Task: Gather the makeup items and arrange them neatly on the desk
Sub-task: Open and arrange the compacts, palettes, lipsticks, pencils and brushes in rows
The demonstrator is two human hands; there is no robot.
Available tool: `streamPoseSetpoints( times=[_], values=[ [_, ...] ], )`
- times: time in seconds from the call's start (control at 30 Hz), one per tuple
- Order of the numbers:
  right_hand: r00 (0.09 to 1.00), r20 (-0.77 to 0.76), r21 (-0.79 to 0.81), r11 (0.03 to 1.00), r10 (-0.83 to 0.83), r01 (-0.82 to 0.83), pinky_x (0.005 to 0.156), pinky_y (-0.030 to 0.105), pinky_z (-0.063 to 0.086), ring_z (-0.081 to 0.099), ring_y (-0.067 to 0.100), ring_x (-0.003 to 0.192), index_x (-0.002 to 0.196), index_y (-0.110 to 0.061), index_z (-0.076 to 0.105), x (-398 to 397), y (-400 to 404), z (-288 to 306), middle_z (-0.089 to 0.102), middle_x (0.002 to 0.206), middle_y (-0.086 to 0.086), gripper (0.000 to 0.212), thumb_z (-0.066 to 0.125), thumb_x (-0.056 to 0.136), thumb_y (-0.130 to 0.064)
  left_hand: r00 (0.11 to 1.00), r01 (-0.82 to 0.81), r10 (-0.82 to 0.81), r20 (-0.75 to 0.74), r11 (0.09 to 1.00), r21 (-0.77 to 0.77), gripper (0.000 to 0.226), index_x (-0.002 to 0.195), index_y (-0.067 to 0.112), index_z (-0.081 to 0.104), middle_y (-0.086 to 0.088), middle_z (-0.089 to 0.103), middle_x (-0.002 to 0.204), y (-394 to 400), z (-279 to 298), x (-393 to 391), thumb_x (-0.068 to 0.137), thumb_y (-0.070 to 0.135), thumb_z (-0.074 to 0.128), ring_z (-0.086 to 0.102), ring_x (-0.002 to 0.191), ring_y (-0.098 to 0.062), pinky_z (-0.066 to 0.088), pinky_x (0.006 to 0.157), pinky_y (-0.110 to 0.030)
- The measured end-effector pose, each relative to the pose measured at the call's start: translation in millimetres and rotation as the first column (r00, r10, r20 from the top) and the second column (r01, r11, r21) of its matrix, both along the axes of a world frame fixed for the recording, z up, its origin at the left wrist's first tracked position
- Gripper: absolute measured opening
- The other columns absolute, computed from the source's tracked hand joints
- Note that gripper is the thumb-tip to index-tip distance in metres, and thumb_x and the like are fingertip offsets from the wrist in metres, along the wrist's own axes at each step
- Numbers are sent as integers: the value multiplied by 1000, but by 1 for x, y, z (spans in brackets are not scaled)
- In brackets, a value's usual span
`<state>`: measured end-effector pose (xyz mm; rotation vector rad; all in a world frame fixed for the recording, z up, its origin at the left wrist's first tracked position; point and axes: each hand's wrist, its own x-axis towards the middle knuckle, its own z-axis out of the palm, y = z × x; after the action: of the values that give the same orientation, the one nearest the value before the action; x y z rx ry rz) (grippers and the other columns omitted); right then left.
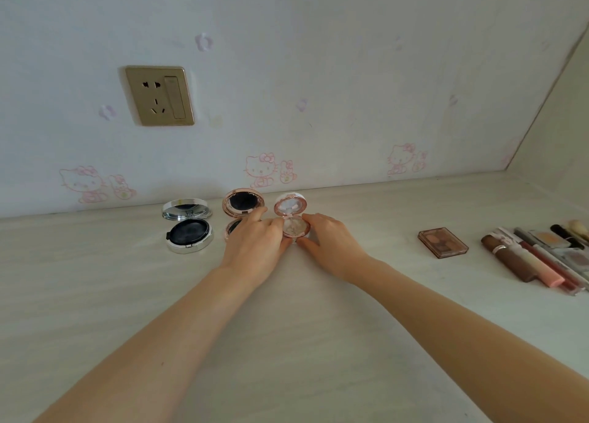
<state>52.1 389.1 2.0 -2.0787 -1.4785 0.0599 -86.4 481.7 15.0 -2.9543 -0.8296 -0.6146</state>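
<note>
Three round compacts stand with lids raised in a row near the wall on the pale desk (pixel 287 311). The silver compact (pixel 188 226) is at the left. The rose-gold compact (pixel 243 204) is in the middle, its base partly hidden behind my left hand (pixel 255 244). The small pink compact (pixel 292 220) is at the right. Both hands hold its base: my left hand grips it from the left, and my right hand (pixel 328 244) pinches it from the right between thumb and fingers.
A brown eyeshadow palette (pixel 443 242) lies to the right. Further right, at the frame edge, is a pile of several lipsticks, tubes and brushes (pixel 541 257). A wall socket (pixel 160 96) sits on the wallpapered wall behind the desk.
</note>
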Motion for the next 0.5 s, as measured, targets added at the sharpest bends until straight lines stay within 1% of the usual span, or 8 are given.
streamPoseSetpoints(
  times=[0.07, 0.13, 0.23, 0.3, 0.4, 0.5],
  values=[
    [1000, 3, -1, 1000, -3, 3, 75, 35, 45, 56, 25, 91, 109, -15, 59, 1, 4, 1, 58, 96, 8, 23, 57, 90, -27, 1000, -5, 5, -8, 1000, 9, 37, 112, 10, 63, -1, 70, 107, 2, 1, 2, 96, 40, 48, 36, 136, -22, 41, 94, -36],
    [1000, 3, 1, 1000, -9, 9, 74, 33, 44, 56, 25, 91, 109, -15, 59, 3, 7, 1, 58, 96, 8, 22, 57, 90, -27, 1000, -6, 6, -8, 1000, 26, 36, 111, 10, 62, -2, 70, 106, 4, 2, 4, 96, 40, 49, 41, 130, -22, 41, 91, -35],
    [1000, 12, 7, 1000, -14, 14, 74, 33, 45, 57, 25, 92, 109, -15, 59, 4, 10, 0, 60, 97, 8, 22, 57, 90, -27, 1000, -23, 23, 4, 998, 60, 35, 106, 11, 64, -1, 70, 95, 4, 2, 5, 94, 40, 49, 47, 113, -22, 41, 77, -33],
    [1000, 11, 8, 1000, -10, 10, 77, 35, 47, 57, 25, 94, 109, -16, 59, 4, 11, 0, 62, 99, 7, 23, 57, 90, -28, 999, -36, 33, 32, 997, 75, 34, 101, 11, 66, -1, 71, 90, 5, 0, 6, 93, 41, 51, 50, 107, -23, 42, 72, -34],
    [1000, 3, 4, 1000, -11, 11, 78, 37, 48, 58, 25, 95, 109, -16, 59, 4, 11, 0, 63, 101, 6, 23, 57, 90, -29, 999, -39, 35, 41, 996, 79, 34, 101, 12, 66, 0, 71, 89, 6, -2, 7, 93, 42, 51, 50, 107, -23, 42, 72, -35],
    [1000, 2, 6, 1000, -16, 16, 78, 32, 45, 58, 24, 97, 113, -16, 58, 4, 11, 1, 64, 104, 6, 26, 58, 90, -29, 998, -34, 31, 48, 997, 66, 35, 102, 12, 66, 1, 71, 90, 8, -3, 8, 94, 42, 50, 50, 108, -23, 43, 74, -35]
  ],
)
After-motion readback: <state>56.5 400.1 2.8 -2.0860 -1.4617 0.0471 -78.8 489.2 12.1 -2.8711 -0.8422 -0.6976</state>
